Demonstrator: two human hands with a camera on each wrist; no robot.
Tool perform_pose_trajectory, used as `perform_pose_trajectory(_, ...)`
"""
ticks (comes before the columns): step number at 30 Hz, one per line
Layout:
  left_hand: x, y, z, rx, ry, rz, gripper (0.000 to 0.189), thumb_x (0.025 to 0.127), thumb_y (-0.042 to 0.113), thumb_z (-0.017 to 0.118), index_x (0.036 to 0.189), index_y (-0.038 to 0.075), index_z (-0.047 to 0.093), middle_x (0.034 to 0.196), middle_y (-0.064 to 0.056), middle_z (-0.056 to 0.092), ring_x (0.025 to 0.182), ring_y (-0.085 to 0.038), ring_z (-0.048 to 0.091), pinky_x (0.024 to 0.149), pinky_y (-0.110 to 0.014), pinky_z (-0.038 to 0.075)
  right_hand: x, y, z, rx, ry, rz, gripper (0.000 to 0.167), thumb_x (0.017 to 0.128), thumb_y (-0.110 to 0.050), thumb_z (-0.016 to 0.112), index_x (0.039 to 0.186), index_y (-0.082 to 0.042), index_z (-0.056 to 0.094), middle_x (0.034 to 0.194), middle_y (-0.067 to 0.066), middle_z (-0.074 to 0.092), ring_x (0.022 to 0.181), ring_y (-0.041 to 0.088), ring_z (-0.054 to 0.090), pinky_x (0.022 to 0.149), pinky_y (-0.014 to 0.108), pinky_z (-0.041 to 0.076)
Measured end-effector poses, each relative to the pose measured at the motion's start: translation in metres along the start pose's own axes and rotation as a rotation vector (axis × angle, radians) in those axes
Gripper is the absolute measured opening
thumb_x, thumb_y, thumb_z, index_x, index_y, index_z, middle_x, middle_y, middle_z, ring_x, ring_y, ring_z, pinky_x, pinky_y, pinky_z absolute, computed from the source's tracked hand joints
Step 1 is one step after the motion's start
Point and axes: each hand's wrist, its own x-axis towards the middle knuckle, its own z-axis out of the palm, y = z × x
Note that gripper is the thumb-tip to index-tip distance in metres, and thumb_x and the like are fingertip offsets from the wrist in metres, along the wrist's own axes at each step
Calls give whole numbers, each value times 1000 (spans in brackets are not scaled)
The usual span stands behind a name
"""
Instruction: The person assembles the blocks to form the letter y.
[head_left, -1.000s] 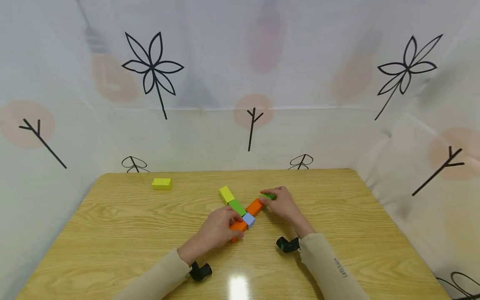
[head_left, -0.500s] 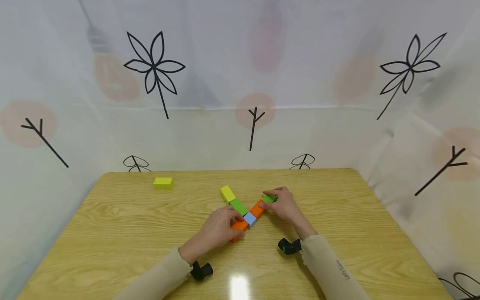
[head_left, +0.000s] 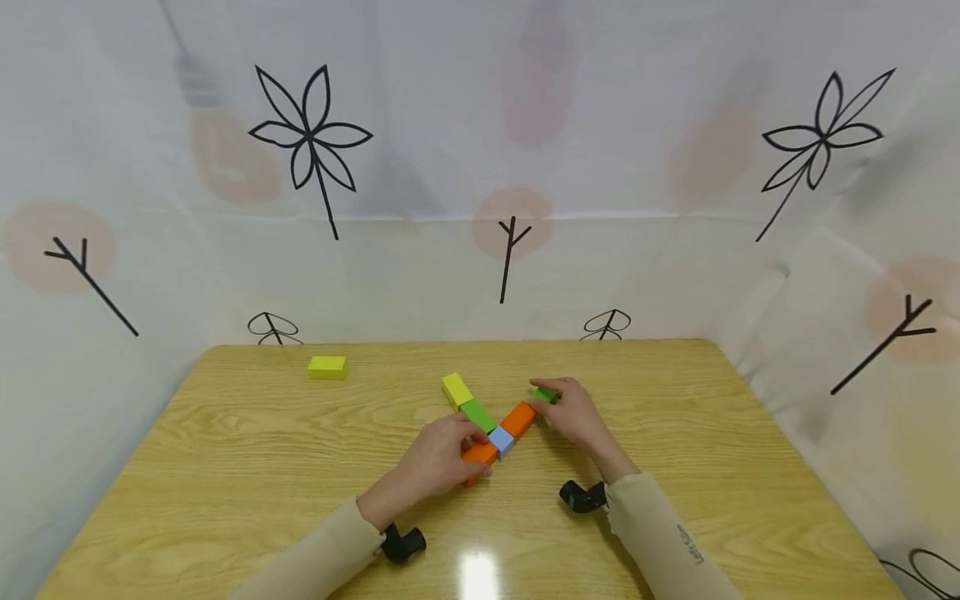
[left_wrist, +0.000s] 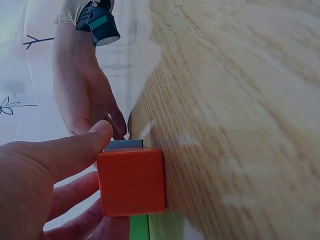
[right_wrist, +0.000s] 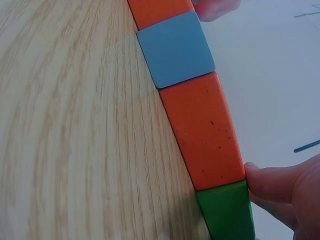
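Several wooden blocks form a Y on the tabletop. My left hand (head_left: 435,457) grips the near orange block (head_left: 480,454) between thumb and fingers; its square end (left_wrist: 132,182) faces the left wrist camera. A light-blue block (head_left: 501,442) sits at the junction. From there a second orange block (head_left: 518,419) runs to the far right, ending in a green block (head_left: 545,395) that my right hand (head_left: 573,410) pinches. In the right wrist view the thumb touches near the seam of the orange and green blocks. The other branch has a green block (head_left: 477,415), then a yellow block (head_left: 456,389).
Another yellow block (head_left: 327,367) lies apart at the back left of the wooden table (head_left: 225,467). A patterned white cloth (head_left: 420,275) hangs behind and beside the table. Black wrist cameras (head_left: 582,497) stick out below both wrists.
My right hand shifts the far-right green block against the orange one, and its fingers come off the orange block's top. My left hand keeps its hold, nearly still.
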Motion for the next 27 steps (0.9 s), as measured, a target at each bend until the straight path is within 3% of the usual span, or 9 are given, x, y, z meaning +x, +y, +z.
perform_pose_trajectory(7, 0, -1, 1, -8, 3, -1, 32, 78, 31, 87, 101, 13, 75, 92, 4, 62, 75, -6, 55, 63, -21, 46, 3, 2, 3, 18, 18, 15, 41, 96, -17, 68, 136, -7, 62, 135, 25, 51, 114, 38, 54, 88, 50, 48)
perform_pose_trajectory(12, -1, -10, -6, -22, 22, -41, 31, 81, 35, 84, 103, 16, 74, 98, 4, 64, 82, -9, 60, 66, -24, 49, 5, 4, 4, 28, 23, 25, 38, 97, -17, 67, 133, -6, 64, 132, 24, 53, 108, 35, 56, 85, 47, 49)
perform_pose_trajectory(19, -3, -36, -36, 40, 137, -107, 30, 86, 33, 79, 110, 15, 74, 106, 0, 68, 88, -16, 64, 69, -35, 52, 5, 5, 3, 46, 22, 41, 36, 97, -15, 66, 131, -7, 65, 132, 23, 53, 105, 33, 56, 82, 43, 50)
perform_pose_trajectory(27, -11, -82, -76, 57, 280, -211, 31, 90, 25, 75, 117, 11, 72, 119, -9, 66, 100, -29, 64, 76, -47, 52, 6, 3, 1, 93, -1, 77, 35, 96, -14, 67, 130, -6, 66, 131, 23, 52, 95, 30, 52, 73, 35, 46)
